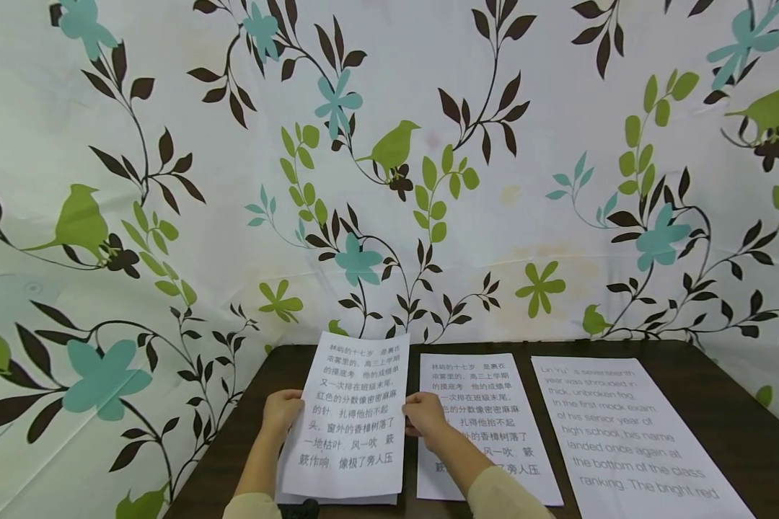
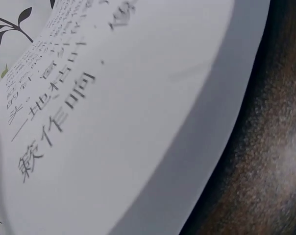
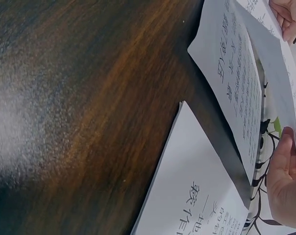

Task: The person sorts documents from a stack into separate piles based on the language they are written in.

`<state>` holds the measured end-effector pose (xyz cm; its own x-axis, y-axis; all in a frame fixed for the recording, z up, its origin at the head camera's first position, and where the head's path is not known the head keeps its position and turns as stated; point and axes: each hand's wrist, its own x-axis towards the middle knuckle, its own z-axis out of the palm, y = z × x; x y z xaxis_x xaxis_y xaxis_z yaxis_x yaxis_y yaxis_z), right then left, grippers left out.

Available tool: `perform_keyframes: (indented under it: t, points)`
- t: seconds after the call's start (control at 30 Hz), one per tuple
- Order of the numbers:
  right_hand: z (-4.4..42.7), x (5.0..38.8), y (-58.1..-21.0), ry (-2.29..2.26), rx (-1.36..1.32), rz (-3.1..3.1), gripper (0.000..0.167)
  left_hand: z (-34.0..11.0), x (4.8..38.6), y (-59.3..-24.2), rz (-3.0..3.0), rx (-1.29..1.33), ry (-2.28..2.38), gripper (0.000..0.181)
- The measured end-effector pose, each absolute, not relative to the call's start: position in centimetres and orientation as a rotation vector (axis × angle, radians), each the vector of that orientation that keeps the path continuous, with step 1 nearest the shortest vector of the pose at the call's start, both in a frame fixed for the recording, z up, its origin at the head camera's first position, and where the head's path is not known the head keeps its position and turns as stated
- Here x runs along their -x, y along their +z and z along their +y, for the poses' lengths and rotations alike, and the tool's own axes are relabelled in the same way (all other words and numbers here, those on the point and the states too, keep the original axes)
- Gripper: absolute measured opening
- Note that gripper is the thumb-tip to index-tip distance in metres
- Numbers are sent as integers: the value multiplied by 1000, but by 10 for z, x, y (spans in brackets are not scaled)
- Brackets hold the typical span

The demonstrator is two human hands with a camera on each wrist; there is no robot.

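Observation:
Both hands hold up a white sheet of paper (image 1: pixel 353 425) printed with Chinese text. My left hand (image 1: pixel 279 414) pinches its left edge, and my right hand (image 1: pixel 427 419) pinches the right edge between thumb and fingers. The raised sheet (image 2: pixel 138 122) fills most of the left wrist view, slightly curved. Beneath it lies another printed sheet (image 3: pixel 231 73), seen in the right wrist view and mostly covered in the head view. Just right of it, partly behind my right forearm, is a stack of paper (image 1: pixel 470 375) with the same text.
A sheet with English text (image 1: pixel 623 440) lies at the right of the dark wooden table (image 1: pixel 707 382). Behind the table hangs a cloth (image 1: pixel 389 216) patterned with leaves, birds and flowers. A small black object (image 1: pixel 298 509) shows at the bottom edge.

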<state>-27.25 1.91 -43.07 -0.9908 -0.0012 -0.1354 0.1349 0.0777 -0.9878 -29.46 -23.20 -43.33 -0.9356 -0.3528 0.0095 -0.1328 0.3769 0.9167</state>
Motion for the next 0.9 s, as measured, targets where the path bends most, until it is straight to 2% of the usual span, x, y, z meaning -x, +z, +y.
perform_keyframes:
  t: [0.9]
  points:
    - [28, 272, -445, -1831, -65, 2117, 28, -233, 298, -460, -2517, -410, -1417, 23]
